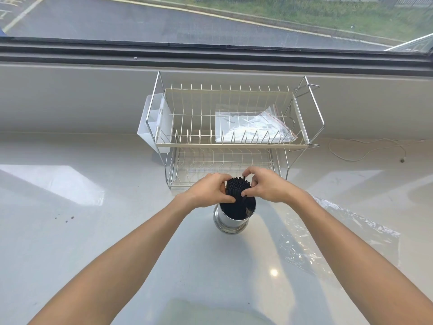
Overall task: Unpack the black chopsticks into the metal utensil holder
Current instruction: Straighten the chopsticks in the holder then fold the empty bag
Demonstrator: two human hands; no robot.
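A bundle of black chopsticks (pixel 237 187) stands upright in the shiny metal utensil holder (pixel 230 221) on the pale counter. Their top ends rise above the holder's rim. My left hand (pixel 212 190) grips the bundle from the left, fingers wrapped around its upper part. My right hand (pixel 263 185) closes on it from the right, thumb and fingers pinching the tops. The lower ends of the chopsticks are hidden inside the holder.
A two-tier wire dish rack (pixel 230 139) stands just behind the holder, with a zip bag (pixel 253 125) on its upper tier and a white plastic caddy (pixel 152 123) on its left side. Clear plastic wrapping (pixel 328 240) lies at the right. A thin cord (pixel 365 148) lies far right.
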